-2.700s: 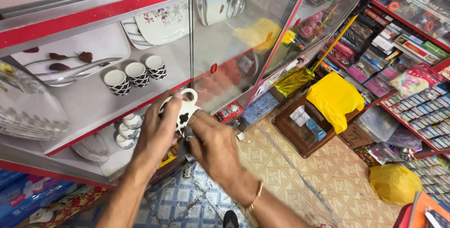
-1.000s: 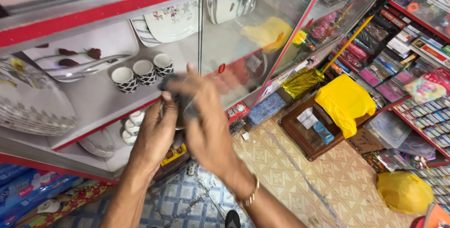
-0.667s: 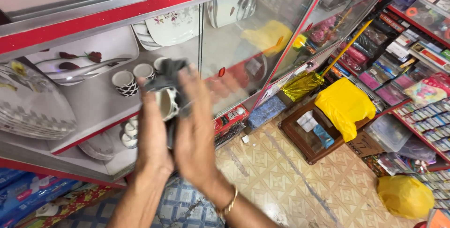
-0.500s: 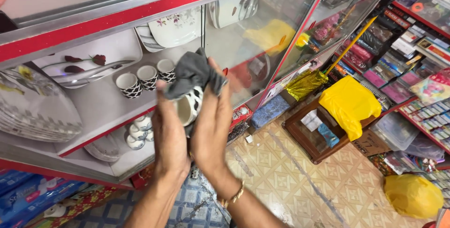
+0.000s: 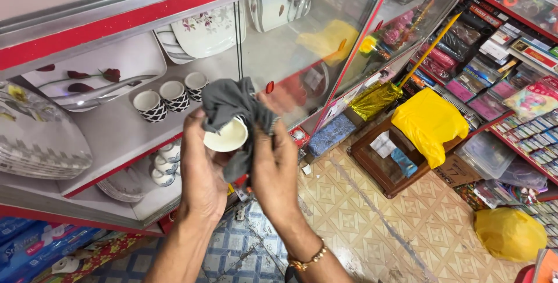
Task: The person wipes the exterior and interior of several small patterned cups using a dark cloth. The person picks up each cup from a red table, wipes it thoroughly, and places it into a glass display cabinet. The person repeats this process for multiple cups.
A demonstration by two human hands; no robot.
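Cup [image 5: 225, 137], white inside, sits between both hands in front of the cabinet [image 5: 145, 21], its mouth turned toward the camera and a grey cloth [image 5: 232, 105] draped over its top and right side. The left hand [image 5: 200, 169] is curled around the cup from below and behind, fingers closed on it. The right hand [image 5: 274, 166] is closed on the cloth, pinching it against the cup's side; its fingertips blur, so the exact grip is unclear. The step in hand looks like wiping the cup's outside. A next move would call for turning the cup within the cloth while the left hand keeps it steady. Behind the cup, on the cabinet's middle shelf, stand three patterned cups [image 5: 171, 95]. Right of the cabinet, on the tiled floor, a yellow bag [image 5: 427, 121] lies over a wooden box [image 5: 383, 164].
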